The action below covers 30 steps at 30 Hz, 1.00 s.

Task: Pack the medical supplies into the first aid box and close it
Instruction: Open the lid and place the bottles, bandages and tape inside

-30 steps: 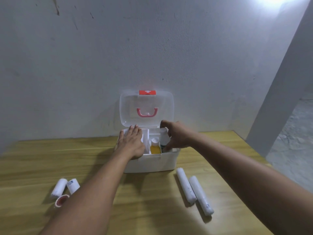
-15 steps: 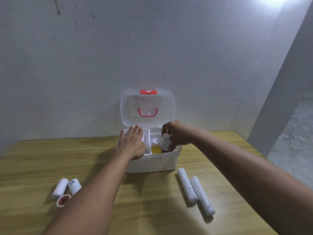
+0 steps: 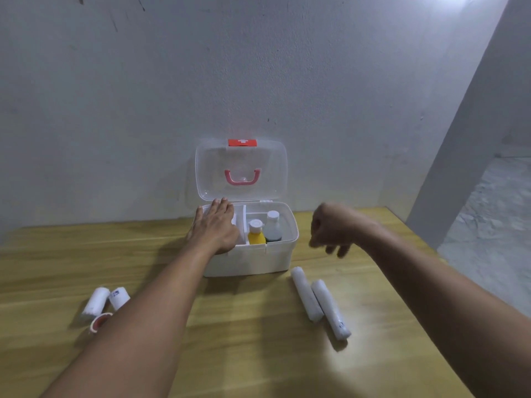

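Left hand (image 3: 216, 228): laid flat, fingers together, on the left compartment of one open first aid box (image 3: 250, 261) at frame centre, on the desk (image 3: 258, 340). Right hand (image 3: 330, 229): loosely curled, empty, held right of the box. Inside, right compartment: one yellow bottle (image 3: 256, 234), one clear bottle (image 3: 273, 227). Lower right: two long rolls (image 3: 320, 301). Lower left: two short rolls (image 3: 106, 300), one tape ring (image 3: 99, 321).

Bare room: wooden table (image 3: 258, 354), plaster wall (image 3: 258, 67)
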Motion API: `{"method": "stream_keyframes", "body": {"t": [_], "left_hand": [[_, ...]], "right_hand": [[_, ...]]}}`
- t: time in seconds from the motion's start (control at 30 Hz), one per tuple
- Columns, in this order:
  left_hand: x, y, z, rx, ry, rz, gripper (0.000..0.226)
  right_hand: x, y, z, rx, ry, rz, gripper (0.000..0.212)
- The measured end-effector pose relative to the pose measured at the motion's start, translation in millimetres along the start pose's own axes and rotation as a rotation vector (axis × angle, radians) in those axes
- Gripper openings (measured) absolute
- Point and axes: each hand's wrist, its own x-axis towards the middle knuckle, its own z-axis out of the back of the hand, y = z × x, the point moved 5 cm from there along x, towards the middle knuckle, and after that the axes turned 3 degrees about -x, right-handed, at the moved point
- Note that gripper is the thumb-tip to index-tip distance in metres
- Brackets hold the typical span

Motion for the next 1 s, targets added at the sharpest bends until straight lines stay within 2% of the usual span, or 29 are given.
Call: {"method": "stream_keyframes", "body": {"t": [0.07,0.17,0.47,0.57,0.67,0.77,0.83,0.9,1.0], "left_hand": [[0,0,0,0.005,0.002,-0.002,0.063],[1,0,0,0.023,0.002,-0.003,0.064],[-1,0,1,0.01,0.004,0.001,0.064],[-1,-1,1,0.01,0.006,0.004,0.064],[-1,-1,0,0.016,0.01,0.002,0.063],[0,-1,0,0.027,0.021,0.019,0.064],[0,-1,-1,0.03,0.021,0.032,0.064],[0,0,-1,0.021,0.019,0.04,0.065],[-1,1,-1,0.01,0.018,0.039,0.067]], "right_hand": [[-9,-9,-30,-0.04,0.207,-0.068,0.039],[-14,-11,-65,-0.12,0.293,-0.093,0.063],[-14,-9,-60,0.016,0.235,-0.083,0.054],[-14,-13,-28,0.107,0.093,-0.068,0.049],[-17,-6,18,0.288,-0.185,0.003,0.045],[-19,12,49,0.374,-0.481,0.161,0.044],[-18,25,50,0.376,-0.622,0.255,0.045],[-17,36,39,0.307,-0.707,0.304,0.045],[-13,45,15,0.273,-0.716,0.357,0.042]]}}
